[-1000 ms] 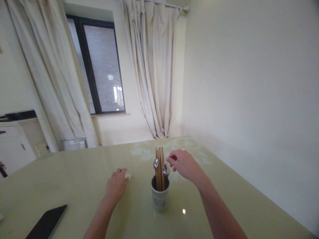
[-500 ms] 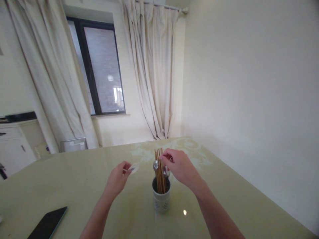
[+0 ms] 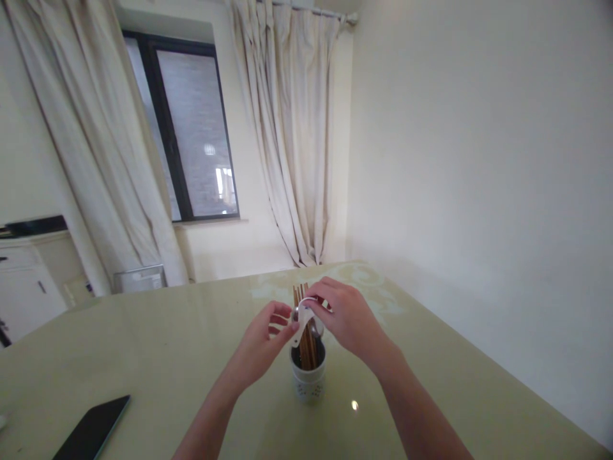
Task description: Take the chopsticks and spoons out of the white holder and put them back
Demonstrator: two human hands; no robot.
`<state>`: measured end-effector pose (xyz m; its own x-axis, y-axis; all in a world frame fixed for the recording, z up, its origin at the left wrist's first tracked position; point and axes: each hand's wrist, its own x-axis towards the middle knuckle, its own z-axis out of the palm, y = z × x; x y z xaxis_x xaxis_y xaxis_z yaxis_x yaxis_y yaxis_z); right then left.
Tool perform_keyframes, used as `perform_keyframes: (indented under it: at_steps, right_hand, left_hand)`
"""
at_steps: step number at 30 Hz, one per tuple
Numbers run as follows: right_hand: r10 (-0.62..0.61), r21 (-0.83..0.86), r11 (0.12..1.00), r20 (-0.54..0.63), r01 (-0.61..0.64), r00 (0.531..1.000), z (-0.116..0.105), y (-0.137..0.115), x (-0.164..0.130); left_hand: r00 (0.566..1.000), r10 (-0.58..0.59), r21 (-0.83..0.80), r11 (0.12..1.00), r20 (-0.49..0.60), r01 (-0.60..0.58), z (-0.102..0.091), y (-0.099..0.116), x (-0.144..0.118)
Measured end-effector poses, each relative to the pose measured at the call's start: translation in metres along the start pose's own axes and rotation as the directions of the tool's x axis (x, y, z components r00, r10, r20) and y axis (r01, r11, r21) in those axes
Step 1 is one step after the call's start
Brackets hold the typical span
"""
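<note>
A white perforated utensil holder (image 3: 308, 377) stands on the pale green table (image 3: 143, 358), holding brown chopsticks (image 3: 306, 348) and metal spoons. My left hand (image 3: 261, 345) grips a white spoon (image 3: 302, 319) by its lower end, right over the holder's mouth. My right hand (image 3: 345, 316) pinches the spoon's upper end beside the chopstick tops. Both hands meet just above the holder.
A dark phone (image 3: 90, 428) lies on the table at the near left. The wall runs close along the table's right side. Curtains, a dark window (image 3: 191, 128) and a white cabinet (image 3: 23, 281) stand beyond the far edge.
My left hand lifted the white spoon off the table and carried it right to the holder. My right hand closed in on the spoon's top.
</note>
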<state>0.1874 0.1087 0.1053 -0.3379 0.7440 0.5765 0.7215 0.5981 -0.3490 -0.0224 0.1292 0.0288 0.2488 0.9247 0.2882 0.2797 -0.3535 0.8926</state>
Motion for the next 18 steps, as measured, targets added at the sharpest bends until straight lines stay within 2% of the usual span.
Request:
perform_keyframes:
  at_steps: [2, 5, 7, 9, 13, 18]
  right_hand:
    - [0.024, -0.107, 0.994, 0.091, -0.014, 0.996, 0.003, 0.004, 0.001]
    - [0.075, -0.241, 0.97, 0.242, -0.015, 0.967, 0.014, 0.008, 0.001]
    - [0.103, -0.273, 0.962, 0.304, -0.017, 0.947, 0.022, 0.01, -0.001]
    - [0.112, -0.254, 0.967, 0.339, -0.024, 0.934, 0.028, 0.01, -0.003]
    - [0.113, -0.205, 0.978, 0.346, -0.043, 0.931, 0.024, 0.009, -0.008]
    - [0.101, -0.127, 0.989, 0.217, -0.075, 0.971, -0.007, 0.003, -0.016]
  left_hand:
    - [0.993, -0.116, 0.099, 0.989, 0.031, 0.112, 0.0, -0.017, -0.001]
    - [0.951, -0.256, 0.122, 0.964, 0.175, 0.237, 0.003, -0.034, -0.004]
    - [0.912, -0.27, 0.115, 0.962, 0.31, 0.246, 0.005, -0.037, -0.005]
    - [0.878, -0.227, 0.102, 0.974, 0.421, 0.203, 0.008, -0.034, -0.005]
    - [0.865, -0.171, 0.086, 0.985, 0.472, 0.148, 0.01, -0.028, -0.003]
    - [0.868, -0.137, 0.067, 0.991, 0.477, 0.119, 0.01, -0.033, -0.001]
